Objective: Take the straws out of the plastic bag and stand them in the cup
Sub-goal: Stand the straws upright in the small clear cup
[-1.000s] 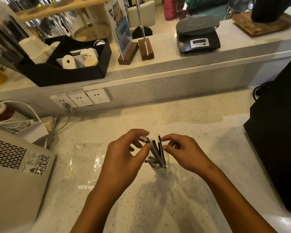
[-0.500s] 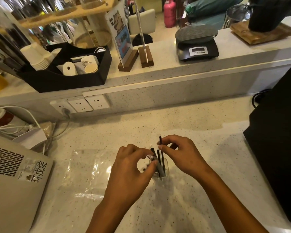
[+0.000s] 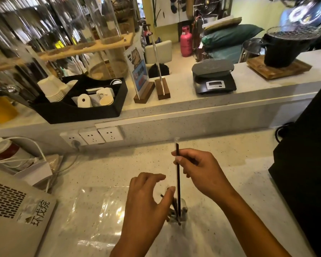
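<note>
Straw (image 3: 178, 175), black, in a clear wrapper sleeve: you hold it close to upright, long axis running near-to-far in the picture, top end up toward the wall sockets (image 3: 100, 136), lower end dipping into the cup (image 3: 181, 213).

Right hand (image 3: 202, 173): pinching the straw near its upper part between thumb and forefinger. It sits just right of the shaft and above the cup, so it is the hand placed to lower the straw.

Left hand (image 3: 146, 199): fingers relaxed and spread, gripping nothing that can be made out. The thumb tip lies close beside the other straws (image 3: 171, 206) leaning in the cup; contact cannot be told.

Cup: small, clear, standing on the speckled counter (image 3: 220, 210), below the right hand and just right of the left.

Plastic bag (image 3: 98, 216): flat on the counter, left of the cup, partly under the left forearm. No straws show inside it.

Likely next: a straight downward release along the straw's own axis.
</note>
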{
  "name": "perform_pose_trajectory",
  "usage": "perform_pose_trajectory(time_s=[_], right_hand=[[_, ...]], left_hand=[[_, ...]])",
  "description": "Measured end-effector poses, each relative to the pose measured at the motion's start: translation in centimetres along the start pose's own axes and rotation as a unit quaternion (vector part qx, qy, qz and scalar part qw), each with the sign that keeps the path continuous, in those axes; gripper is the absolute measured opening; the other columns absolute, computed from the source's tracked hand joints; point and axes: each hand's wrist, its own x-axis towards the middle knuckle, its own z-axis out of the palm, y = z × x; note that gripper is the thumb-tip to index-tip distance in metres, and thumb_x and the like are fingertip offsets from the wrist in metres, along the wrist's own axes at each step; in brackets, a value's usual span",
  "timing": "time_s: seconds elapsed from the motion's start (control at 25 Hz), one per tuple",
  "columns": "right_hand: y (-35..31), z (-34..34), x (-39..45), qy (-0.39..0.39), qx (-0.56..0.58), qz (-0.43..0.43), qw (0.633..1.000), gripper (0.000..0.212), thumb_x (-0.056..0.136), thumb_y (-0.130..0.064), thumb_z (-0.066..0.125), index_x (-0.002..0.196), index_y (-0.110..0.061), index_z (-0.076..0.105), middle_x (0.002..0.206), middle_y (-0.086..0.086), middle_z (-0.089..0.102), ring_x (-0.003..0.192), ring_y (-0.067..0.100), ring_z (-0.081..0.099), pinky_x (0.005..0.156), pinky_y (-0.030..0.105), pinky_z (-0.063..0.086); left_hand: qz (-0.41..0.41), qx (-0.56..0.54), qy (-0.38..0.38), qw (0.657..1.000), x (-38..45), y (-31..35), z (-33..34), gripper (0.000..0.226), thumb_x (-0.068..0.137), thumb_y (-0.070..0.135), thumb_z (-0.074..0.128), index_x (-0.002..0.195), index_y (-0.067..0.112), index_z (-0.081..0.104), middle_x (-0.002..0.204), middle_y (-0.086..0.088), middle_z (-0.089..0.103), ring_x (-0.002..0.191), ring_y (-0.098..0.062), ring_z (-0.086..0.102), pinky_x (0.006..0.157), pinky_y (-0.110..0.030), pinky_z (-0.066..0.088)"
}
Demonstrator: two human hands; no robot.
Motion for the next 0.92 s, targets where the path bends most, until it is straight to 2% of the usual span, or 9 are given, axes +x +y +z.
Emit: perform_pose_trajectory(time_s=[0.12, 0.24, 0.36, 0.52, 0.64, 0.76, 0.92], right_hand=[[-2.1, -0.4, 0.5, 0.004, 0.03, -0.031, 0.999, 0.021, 0.1, -0.025, 0.06, 0.104, -0.044, 0.069, 0.09, -0.024, 0.074, 0.082, -0.007, 0.066, 0.062, 0.01, 0.051], [-3.5, -0.6, 0.7, 0.007, 0.056, -0.047, 0.997, 0.02, 0.1, -0.027, 0.06, 0.105, -0.044, 0.069, 0.091, -0.022, 0.074, 0.075, -0.001, 0.067, 0.061, 0.013, 0.052], [-4.0, -0.6, 0.7, 0.017, 0.074, -0.046, 0.996, 0.018, 0.098, -0.025, 0.062, 0.106, -0.039, 0.072, 0.087, -0.019, 0.075, 0.067, 0.0, 0.065, 0.059, 0.014, 0.052], [-4.1, -0.4, 0.5, 0.023, 0.099, -0.036, 0.994, 0.016, 0.096, -0.026, 0.064, 0.101, -0.039, 0.072, 0.083, -0.017, 0.075, 0.066, 0.002, 0.066, 0.059, 0.015, 0.053], [-4.4, -0.2, 0.5, 0.022, 0.11, -0.029, 0.993, 0.014, 0.095, -0.027, 0.066, 0.102, -0.037, 0.073, 0.084, -0.015, 0.076, 0.067, 0.002, 0.067, 0.06, 0.016, 0.054], [-5.0, 0.0, 0.5, 0.025, 0.116, -0.026, 0.993, 0.013, 0.095, -0.027, 0.066, 0.101, -0.035, 0.073, 0.083, -0.014, 0.076, 0.068, 0.004, 0.067, 0.059, 0.017, 0.054], [-5.5, -0.2, 0.4, 0.033, 0.119, -0.029, 0.992, 0.013, 0.096, -0.023, 0.066, 0.099, -0.034, 0.073, 0.082, -0.012, 0.076, 0.064, 0.004, 0.065, 0.059, 0.018, 0.055]], left_hand=[[0.01, -0.018, -0.015, 1.0, 1.3, 1.0, 0.3, 0.026, 0.089, 0.052, 0.064, 0.113, 0.041, 0.066, 0.11, 0.033, 0.049, 0.112, 0.005, 0.04, 0.086, -0.004, 0.028], [0.021, -0.042, -0.014, 0.999, 1.8, 2.3, 0.2, 0.016, 0.092, 0.043, 0.066, 0.105, 0.038, 0.072, 0.106, 0.033, 0.055, 0.108, 0.007, 0.044, 0.088, -0.007, 0.03], [-0.001, -0.103, -0.017, 0.995, 1.3, 3.3, -0.4, 0.007, 0.092, 0.039, 0.068, 0.093, 0.044, 0.072, 0.093, 0.035, 0.062, 0.105, 0.008, 0.051, 0.085, -0.01, 0.035], [-0.053, -0.157, -0.053, 0.985, 0.4, 4.4, -1.0, 0.024, 0.095, 0.036, 0.064, 0.081, 0.055, 0.062, 0.086, 0.023, 0.07, 0.097, 0.007, 0.057, 0.078, -0.009, 0.039], [-0.065, -0.185, -0.073, 0.978, 0.3, 4.7, -1.2, 0.022, 0.1, 0.032, 0.058, 0.09, 0.051, 0.064, 0.087, 0.016, 0.073, 0.093, 0.002, 0.062, 0.078, -0.012, 0.044], [-0.061, -0.209, -0.075, 0.973, 0.2, 4.5, -1.5, 0.022, 0.102, 0.027, 0.054, 0.1, 0.043, 0.069, 0.085, 0.017, 0.074, 0.091, 0.003, 0.065, 0.074, -0.008, 0.046], [-0.066, -0.268, -0.055, 0.96, 0.1, 3.9, -1.7, 0.022, 0.101, 0.023, 0.057, 0.102, 0.04, 0.07, 0.086, 0.017, 0.074, 0.089, 0.0, 0.069, 0.074, -0.008, 0.05]])
